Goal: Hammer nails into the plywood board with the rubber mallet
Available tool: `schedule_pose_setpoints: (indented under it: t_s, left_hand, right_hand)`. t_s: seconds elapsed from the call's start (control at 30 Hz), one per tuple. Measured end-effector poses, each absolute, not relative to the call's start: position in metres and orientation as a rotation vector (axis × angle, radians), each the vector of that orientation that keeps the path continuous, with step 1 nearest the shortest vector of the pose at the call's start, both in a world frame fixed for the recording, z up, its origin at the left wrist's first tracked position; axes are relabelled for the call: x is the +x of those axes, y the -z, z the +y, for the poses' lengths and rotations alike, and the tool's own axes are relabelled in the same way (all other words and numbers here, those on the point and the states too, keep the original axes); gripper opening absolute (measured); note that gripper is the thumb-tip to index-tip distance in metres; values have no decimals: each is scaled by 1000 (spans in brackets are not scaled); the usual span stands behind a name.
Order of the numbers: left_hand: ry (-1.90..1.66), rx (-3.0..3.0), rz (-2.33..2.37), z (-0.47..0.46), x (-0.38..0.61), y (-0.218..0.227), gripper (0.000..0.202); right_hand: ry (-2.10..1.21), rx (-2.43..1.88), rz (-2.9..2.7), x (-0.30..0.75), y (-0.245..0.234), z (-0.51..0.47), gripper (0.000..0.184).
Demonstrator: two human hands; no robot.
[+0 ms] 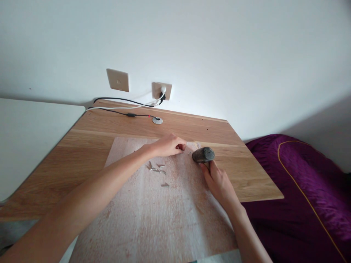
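A pale, worn-looking wooden board lies on the wooden desk. Near its far edge, the fingers of my left hand are closed in a pinch; a small metal nail-like bit shows at the fingertips, its shape mostly hidden. My right hand grips a mallet with a dark rounded head, held just right of the left fingertips. Between the two, a tiny metal piece shows on the board. Several loose silvery nail-like pieces lie left of centre, and a single one sits closer to me.
Behind the board, black and white cables cross the desk to a wall socket. A round cable grommet is set in the desktop. At left stands a white panel; purple fabric covers something at right.
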State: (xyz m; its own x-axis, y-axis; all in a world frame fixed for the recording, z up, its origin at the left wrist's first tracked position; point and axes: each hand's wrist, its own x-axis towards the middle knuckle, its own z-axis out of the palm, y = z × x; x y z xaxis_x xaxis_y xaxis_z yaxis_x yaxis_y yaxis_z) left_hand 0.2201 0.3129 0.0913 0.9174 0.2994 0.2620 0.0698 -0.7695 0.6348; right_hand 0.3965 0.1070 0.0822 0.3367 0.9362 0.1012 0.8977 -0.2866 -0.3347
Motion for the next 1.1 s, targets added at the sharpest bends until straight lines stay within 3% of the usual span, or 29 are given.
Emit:
schedule_pose_setpoints:
  t_s: [1.1]
  left_hand:
    - [-531,2374,220,314,225,-71,19]
  right_hand:
    - [-210,-2279,-1615,398,-81,108,29]
